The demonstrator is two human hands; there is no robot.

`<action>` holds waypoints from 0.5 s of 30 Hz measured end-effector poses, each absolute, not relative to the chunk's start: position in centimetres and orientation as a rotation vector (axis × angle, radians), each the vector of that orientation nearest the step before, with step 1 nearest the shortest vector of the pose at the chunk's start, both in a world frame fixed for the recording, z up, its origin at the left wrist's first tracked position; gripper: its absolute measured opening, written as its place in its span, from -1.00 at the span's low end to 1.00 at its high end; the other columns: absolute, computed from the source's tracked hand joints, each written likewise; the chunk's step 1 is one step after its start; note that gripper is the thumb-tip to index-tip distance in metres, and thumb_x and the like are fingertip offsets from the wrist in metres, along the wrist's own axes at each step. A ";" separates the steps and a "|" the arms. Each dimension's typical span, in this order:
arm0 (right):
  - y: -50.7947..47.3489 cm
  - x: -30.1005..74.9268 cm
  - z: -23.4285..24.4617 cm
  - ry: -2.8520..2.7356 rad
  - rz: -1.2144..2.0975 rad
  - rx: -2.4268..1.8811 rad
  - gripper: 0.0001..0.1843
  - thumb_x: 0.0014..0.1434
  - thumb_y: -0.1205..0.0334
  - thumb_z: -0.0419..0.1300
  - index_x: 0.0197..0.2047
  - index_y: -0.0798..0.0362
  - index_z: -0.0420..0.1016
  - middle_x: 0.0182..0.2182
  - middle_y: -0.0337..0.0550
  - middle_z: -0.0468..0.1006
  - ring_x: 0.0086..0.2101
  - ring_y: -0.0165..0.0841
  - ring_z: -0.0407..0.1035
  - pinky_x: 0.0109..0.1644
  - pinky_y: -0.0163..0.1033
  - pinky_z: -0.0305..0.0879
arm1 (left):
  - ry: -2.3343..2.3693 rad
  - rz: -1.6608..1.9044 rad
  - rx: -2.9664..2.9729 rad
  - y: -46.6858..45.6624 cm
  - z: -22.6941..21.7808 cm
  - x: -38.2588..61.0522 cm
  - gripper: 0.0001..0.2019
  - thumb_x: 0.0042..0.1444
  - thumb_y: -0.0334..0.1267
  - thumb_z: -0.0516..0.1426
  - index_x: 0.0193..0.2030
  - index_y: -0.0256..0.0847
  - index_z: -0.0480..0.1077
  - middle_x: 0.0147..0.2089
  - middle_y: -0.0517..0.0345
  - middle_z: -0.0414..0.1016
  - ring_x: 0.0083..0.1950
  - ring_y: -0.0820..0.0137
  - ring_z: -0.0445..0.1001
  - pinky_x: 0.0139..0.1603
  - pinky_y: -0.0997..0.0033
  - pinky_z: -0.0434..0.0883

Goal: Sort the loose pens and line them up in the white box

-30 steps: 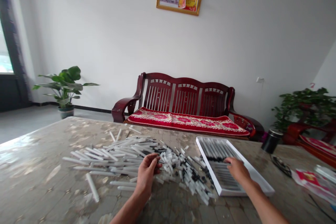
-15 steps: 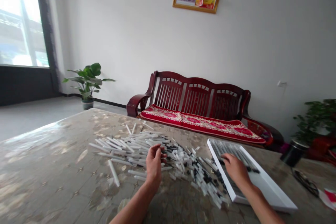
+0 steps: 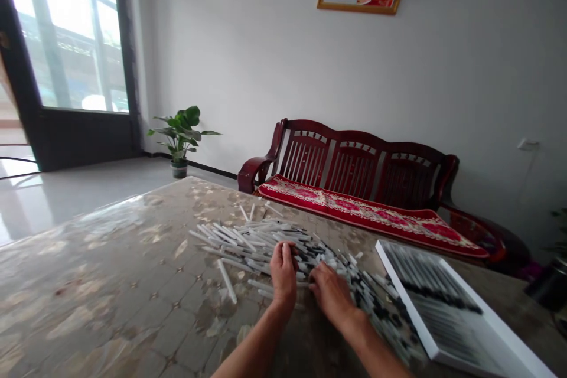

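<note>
A loose pile of pen parts lies on the table in front of me, with whitish translucent pen barrels [image 3: 237, 237] on its left. Small clear and black pen caps [image 3: 376, 301] spread to the right. My left hand [image 3: 284, 271] is over the middle of the pile, its fingers curled inward; whatever they hold is hidden. Close beside it, my right hand [image 3: 330, 292] reaches down to the near edge of the pile with bent fingers, and its fingertips are partly hidden. A white shallow box [image 3: 410, 313] on the right holds rows of dark-tipped pens [image 3: 429, 271].
The patterned table [image 3: 128, 283] stretches out to the left. Beyond it stands a dark red wooden bench [image 3: 349, 159] with a red floral cover [image 3: 354, 210]. A potted plant [image 3: 179, 136] is on the floor near a glazed door [image 3: 80, 41].
My right hand has moved left from the white box to the pile beside my left hand. My left hand stays over the pile, and the view has turned left.
</note>
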State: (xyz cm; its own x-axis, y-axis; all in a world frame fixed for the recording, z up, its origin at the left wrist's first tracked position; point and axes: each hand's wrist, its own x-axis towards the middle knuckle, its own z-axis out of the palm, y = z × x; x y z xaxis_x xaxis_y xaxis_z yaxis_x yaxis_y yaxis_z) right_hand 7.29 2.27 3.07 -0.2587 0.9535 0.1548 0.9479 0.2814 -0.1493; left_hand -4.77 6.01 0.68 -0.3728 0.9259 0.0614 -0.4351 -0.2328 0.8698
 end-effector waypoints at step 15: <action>4.8 11.2 5.3 -1.459 0.655 -1.337 -0.74 0.06 0.01 0.17 -0.26 0.00 0.45 -0.47 -0.21 0.56 -0.47 -0.26 0.45 -0.44 -0.26 0.31 | 1.394 1.414 1.973 4.7 0.3 -4.2 -0.79 0.11 -0.40 0.12 -0.16 -0.11 0.52 -0.18 0.04 0.55 -0.08 0.19 0.42 -0.03 0.23 0.34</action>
State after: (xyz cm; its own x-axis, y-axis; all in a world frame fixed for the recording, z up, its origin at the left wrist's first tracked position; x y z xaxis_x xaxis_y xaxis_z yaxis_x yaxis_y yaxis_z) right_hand 11.22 4.81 5.26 0.1224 0.9430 0.3093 0.3957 0.2395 -0.8866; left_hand -4.20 4.73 0.27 0.0226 0.8512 0.5244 0.5123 -0.4603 0.7250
